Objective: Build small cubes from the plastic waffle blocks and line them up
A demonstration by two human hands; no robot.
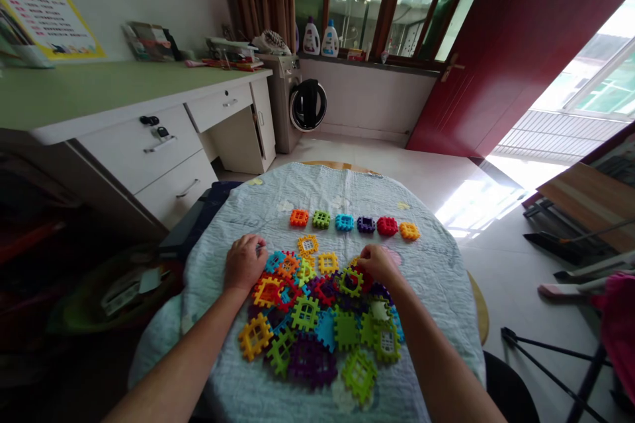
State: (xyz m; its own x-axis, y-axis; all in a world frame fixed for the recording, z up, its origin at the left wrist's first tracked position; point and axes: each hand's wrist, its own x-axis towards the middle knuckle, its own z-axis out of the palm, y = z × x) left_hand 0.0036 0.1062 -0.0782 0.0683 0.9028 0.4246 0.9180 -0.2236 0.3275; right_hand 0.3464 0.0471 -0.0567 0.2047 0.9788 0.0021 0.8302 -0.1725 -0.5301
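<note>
A pile of colourful plastic interlocking pieces (305, 312) lies on the cloth-covered round table (337, 188). At the pile's left edge rests my left hand (245, 262), fingers curled beside a blue piece (274, 262); what they hold, if anything, is hidden. My right hand (380, 264) is at the upper right of the pile, its fingers closed at a yellow piece (356, 262), with a red piece under the hand. Beyond the pile stands a row of small stacks: orange (298, 218), green (321, 219), blue (344, 223), purple (366, 224), red (387, 226) and yellow (409, 231).
Two loose yellow pieces, one upper (307, 244) and one lower (328, 263), lie between the row and the pile. Past the table are a desk (124, 86) at left, a washing machine (288, 106) and a red door (476, 59). A folding stand is at lower right.
</note>
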